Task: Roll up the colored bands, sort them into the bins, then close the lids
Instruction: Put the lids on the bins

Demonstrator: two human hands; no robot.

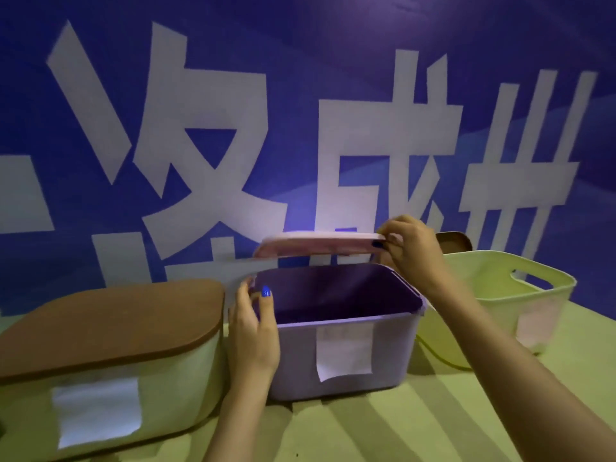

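Observation:
A purple bin [350,355] stands open in the middle of the table, a white paper label on its front. Its inside is dark and I cannot see what lies in it. My right hand [408,248] pinches the right end of a flat pinkish lid [316,243] and holds it level a little above the bin's back rim. My left hand [255,325] grips the bin's left rim, thumb inside. To the left stands a cream bin [160,391] with a brown lid [113,321] closed on it. At the right, a pale green bin [520,301] is open.
A second brown lid [455,241] leans behind the green bin against the blue wall banner with large white characters. The yellow-green table [416,425] stretches in front of the bins. No colored bands are in sight.

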